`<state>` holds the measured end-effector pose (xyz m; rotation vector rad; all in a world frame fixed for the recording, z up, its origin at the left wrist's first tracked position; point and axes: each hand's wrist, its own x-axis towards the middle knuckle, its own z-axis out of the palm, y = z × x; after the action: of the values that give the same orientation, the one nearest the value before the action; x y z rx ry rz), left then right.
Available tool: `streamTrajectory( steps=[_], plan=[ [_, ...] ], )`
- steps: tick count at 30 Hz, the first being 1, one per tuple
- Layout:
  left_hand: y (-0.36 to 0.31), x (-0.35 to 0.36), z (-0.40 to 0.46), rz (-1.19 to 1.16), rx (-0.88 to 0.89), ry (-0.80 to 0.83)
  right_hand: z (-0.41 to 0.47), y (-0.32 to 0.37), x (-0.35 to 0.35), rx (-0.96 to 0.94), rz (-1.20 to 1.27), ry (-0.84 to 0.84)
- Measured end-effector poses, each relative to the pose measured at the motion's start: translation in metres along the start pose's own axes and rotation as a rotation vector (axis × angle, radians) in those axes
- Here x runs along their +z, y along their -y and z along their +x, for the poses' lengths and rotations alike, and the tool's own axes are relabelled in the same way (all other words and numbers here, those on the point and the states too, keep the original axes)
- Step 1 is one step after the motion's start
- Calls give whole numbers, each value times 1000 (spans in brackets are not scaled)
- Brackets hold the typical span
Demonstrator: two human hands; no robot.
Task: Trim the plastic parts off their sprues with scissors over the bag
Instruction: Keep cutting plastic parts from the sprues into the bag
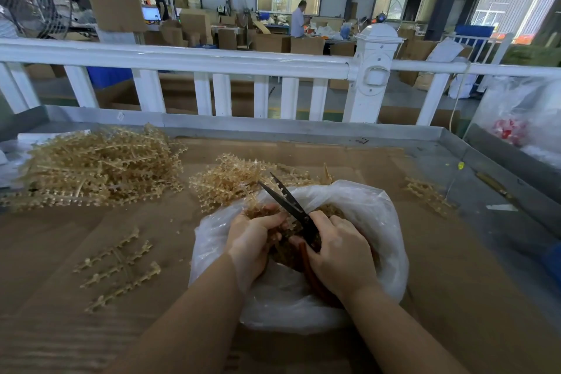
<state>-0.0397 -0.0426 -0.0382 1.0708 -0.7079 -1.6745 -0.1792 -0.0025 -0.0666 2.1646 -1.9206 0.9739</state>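
Cardboard-covered table (425, 267), near edge: my left hand (252, 240) grips an amber plastic sprue (258, 206), my right hand (340, 249) grips red-handled black scissors (288, 200), blades parted; I'd cut flush, over the clear plastic bag (376, 222).

The bag (358, 212) is thin, glossy, translucent plastic; the sprues (100, 167) at centre left are pale amber plastic — matt brown cardboard (91, 328) beneath, dark metal scissors (285, 200), glossy white railing (182, 58).
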Motion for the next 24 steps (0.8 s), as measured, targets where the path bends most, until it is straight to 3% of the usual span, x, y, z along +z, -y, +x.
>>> streamTrajectory(
  steps=[20,24],
  plan=[
    [-1,-2,7,-67,-49,49,-1,-3,-1,-3,46,-20],
    [-5,-3,9,-97,-95,61,4,-6,-11,-19,64,60]
  ],
)
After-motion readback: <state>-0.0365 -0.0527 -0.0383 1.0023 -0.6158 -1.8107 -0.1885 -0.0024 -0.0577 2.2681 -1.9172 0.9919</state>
